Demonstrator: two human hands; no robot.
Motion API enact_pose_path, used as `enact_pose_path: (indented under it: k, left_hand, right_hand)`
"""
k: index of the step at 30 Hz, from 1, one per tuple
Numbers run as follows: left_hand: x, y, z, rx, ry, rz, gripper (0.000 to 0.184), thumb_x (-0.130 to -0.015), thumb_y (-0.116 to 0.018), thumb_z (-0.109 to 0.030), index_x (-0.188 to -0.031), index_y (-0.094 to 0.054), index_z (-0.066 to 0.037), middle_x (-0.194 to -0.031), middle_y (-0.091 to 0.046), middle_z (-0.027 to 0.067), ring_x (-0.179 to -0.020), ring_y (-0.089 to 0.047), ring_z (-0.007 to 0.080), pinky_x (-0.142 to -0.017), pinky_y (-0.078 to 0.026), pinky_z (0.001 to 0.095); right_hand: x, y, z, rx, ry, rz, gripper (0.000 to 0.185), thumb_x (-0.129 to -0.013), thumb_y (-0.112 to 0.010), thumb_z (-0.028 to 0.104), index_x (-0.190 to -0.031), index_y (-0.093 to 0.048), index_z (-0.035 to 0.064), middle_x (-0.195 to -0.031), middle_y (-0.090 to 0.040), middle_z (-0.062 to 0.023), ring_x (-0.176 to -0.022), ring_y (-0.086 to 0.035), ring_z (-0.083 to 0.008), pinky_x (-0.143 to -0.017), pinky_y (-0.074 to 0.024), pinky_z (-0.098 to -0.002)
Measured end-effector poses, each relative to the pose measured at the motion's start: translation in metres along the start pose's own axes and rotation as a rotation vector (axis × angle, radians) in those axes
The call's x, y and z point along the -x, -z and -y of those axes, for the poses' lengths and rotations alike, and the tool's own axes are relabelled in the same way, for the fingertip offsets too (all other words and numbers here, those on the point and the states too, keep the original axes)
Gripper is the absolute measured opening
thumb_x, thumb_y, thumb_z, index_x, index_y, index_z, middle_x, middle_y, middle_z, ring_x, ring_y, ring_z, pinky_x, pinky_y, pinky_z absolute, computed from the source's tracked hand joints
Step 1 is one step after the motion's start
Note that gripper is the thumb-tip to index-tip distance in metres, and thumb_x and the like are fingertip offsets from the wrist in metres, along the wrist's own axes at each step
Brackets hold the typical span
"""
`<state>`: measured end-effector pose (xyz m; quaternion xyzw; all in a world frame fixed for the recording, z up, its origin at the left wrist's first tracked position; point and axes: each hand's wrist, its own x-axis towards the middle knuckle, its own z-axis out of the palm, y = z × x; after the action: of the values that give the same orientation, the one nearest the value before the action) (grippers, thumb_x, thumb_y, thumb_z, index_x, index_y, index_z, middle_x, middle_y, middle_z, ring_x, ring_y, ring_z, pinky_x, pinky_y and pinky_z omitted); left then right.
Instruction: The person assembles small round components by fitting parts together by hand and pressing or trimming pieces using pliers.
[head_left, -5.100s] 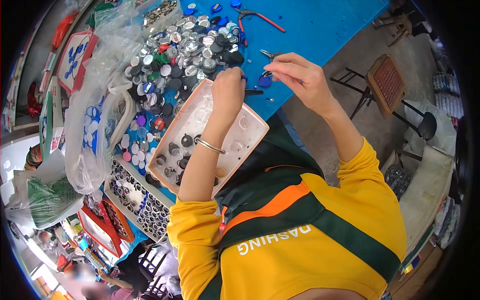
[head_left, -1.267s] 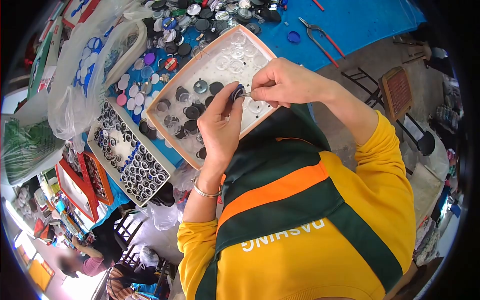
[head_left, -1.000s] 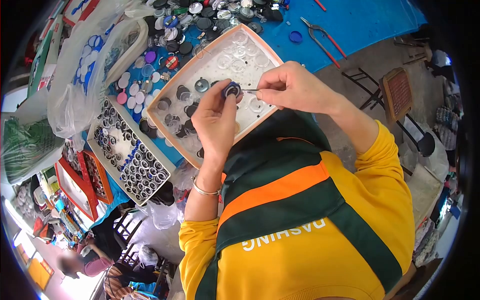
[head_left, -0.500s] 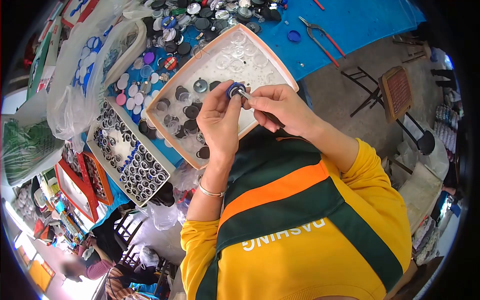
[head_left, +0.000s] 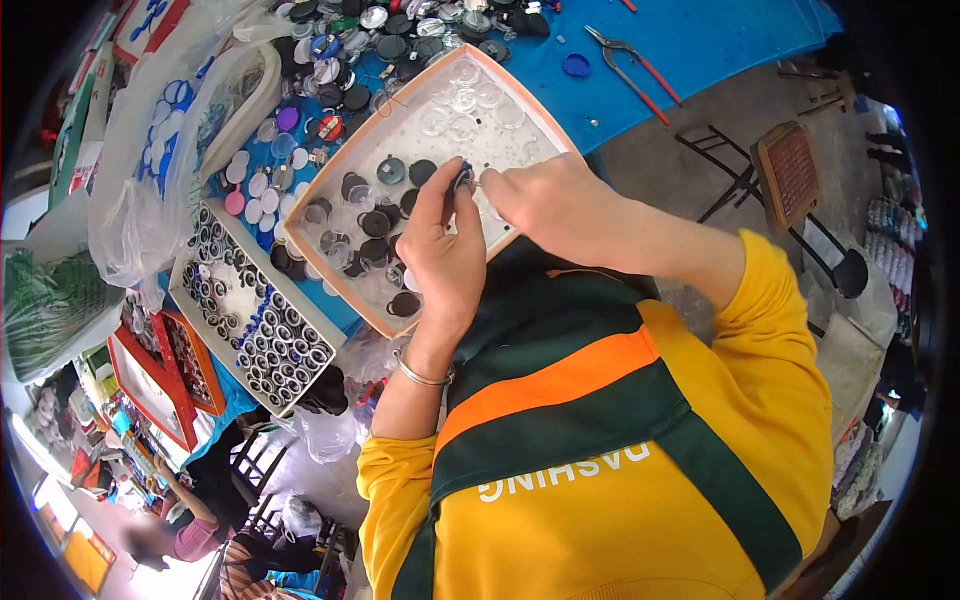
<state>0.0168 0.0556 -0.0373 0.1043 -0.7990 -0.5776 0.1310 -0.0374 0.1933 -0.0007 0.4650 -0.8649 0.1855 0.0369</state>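
Observation:
Between the fingers of my left hand (head_left: 443, 255) is a small dark blue round piece (head_left: 462, 179), now turned nearly edge-on. My right hand (head_left: 565, 208) is closed with its fingertips at that piece, around a slim metal tool (head_left: 477, 184) of which only a short bit shows. Both hands are above a shallow cardboard box (head_left: 400, 132) with an orange rim. Inside the box are clear round cases (head_left: 463, 100), black discs (head_left: 375, 223) and tiny dark bits.
A long white box (head_left: 238, 298) of black-and-silver rings stands left. Behind are heaped round parts (head_left: 390, 47), plus red-handled pliers (head_left: 614, 50) and a blue cap (head_left: 576, 66) on the blue tablecloth (head_left: 720, 50). A chair (head_left: 790, 170) stands right; another person (head_left: 190, 530) sits lower left.
My right forearm has swung up and outward, and its hand has turned over. The blue piece has tilted from facing up to nearly edge-on. The view has shifted slightly.

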Motion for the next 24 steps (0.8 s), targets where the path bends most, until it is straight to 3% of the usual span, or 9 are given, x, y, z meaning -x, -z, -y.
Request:
enact_pose_path:
  k: [3, 6, 8, 10, 11, 12, 15, 24]
  left_hand:
    - [-0.001, -0.003, -0.002, -0.08, -0.027, 0.022, 0.024, -0.083, -0.058, 0.002, -0.107, -0.06, 0.003, -0.091, -0.065, 0.009, -0.082, -0.059, 0.0095, -0.074, -0.048, 0.0234]
    - [0.003, -0.01, 0.001, -0.067, 0.029, 0.087, 0.023, -0.082, -0.059, -0.001, -0.105, -0.061, 0.002, -0.09, -0.065, 0.0127, -0.08, -0.061, 0.0136, -0.073, -0.049, 0.0264]
    - [0.003, -0.015, 0.002, -0.082, 0.037, 0.094, 0.019, -0.081, -0.059, -0.002, -0.099, -0.063, 0.002, -0.088, -0.066, 0.0183, -0.078, -0.066, 0.0193, -0.068, -0.051, 0.0288]
    - [-0.004, -0.011, -0.001, -0.01, 0.151, 0.185, 0.022, -0.082, -0.056, 0.002, -0.104, -0.059, 0.005, -0.089, -0.066, 0.0148, -0.079, -0.064, 0.0152, -0.071, -0.05, 0.0262]
    - [-0.007, -0.008, 0.0, 0.11, 0.213, 0.213, 0.024, -0.083, -0.056, 0.002, -0.106, -0.058, 0.005, -0.089, -0.065, 0.013, -0.081, -0.063, 0.0133, -0.073, -0.049, 0.0251]
    - [-0.01, -0.006, 0.001, 0.23, 0.274, 0.238, 0.026, -0.083, -0.055, 0.002, -0.109, -0.056, 0.006, -0.09, -0.065, 0.0111, -0.082, -0.061, 0.0113, -0.075, -0.049, 0.0239]
    - [-0.012, 0.002, 0.002, 0.457, 0.363, 0.257, 0.026, -0.083, -0.053, 0.004, -0.109, -0.053, 0.009, -0.091, -0.064, 0.0145, -0.083, -0.064, 0.0179, -0.077, -0.052, 0.0268]
    - [-0.006, 0.004, -0.002, 0.541, 0.435, 0.31, 0.029, -0.084, -0.054, 0.005, -0.112, -0.052, 0.012, -0.096, -0.063, 0.0157, -0.082, -0.064, 0.0194, -0.076, -0.052, 0.0268]
  right_hand:
    - [-0.008, 0.011, 0.003, 0.388, 0.282, 0.119, 0.006, -0.066, -0.062, 0.01, -0.062, -0.064, 0.006, -0.062, -0.062, -0.0058, -0.058, -0.061, -0.018, -0.05, -0.0481, -0.0287]
    - [-0.007, 0.016, 0.005, 0.481, 0.449, 0.36, 0.005, -0.063, -0.062, 0.01, -0.058, -0.064, 0.0081, -0.062, -0.063, -0.0029, -0.064, -0.063, -0.0167, -0.052, -0.049, -0.03]
    - [-0.004, 0.011, 0.002, 0.427, 0.414, 0.405, 0.006, -0.063, -0.062, 0.01, -0.058, -0.064, 0.0084, -0.063, -0.063, -0.0037, -0.064, -0.063, -0.0179, -0.052, -0.0487, -0.0298]
    - [-0.003, 0.011, -0.009, 0.439, 0.431, 0.349, 0.009, -0.064, -0.061, 0.011, -0.056, -0.063, 0.0082, -0.063, -0.063, -0.0041, -0.061, -0.062, -0.0185, -0.052, -0.0483, -0.0294]
    - [-0.004, 0.013, -0.018, 0.32, 0.364, 0.337, 0.01, -0.065, -0.059, 0.007, -0.072, -0.057, 0.0002, -0.063, -0.054, -0.0088, -0.062, -0.061, -0.0204, -0.046, -0.0443, -0.0293]
    - [-0.002, 0.018, -0.02, 0.224, 0.249, 0.281, 0.009, -0.067, -0.059, 0.008, -0.072, -0.058, 0.0004, -0.063, -0.057, -0.0097, -0.061, -0.062, -0.0222, -0.048, -0.0459, -0.0307]
    - [0.01, 0.025, -0.022, -0.054, -0.02, 0.186, 0.011, -0.074, -0.056, 0.007, -0.081, -0.057, -0.0013, -0.065, -0.061, -0.0145, -0.062, -0.063, -0.0289, -0.054, -0.0492, -0.036]
    - [0.021, 0.016, -0.017, -0.106, -0.059, 0.188, 0.008, -0.076, -0.054, 0.008, -0.078, -0.056, 0.0003, -0.068, -0.062, -0.0138, -0.062, -0.064, -0.027, -0.054, -0.0492, -0.0345]
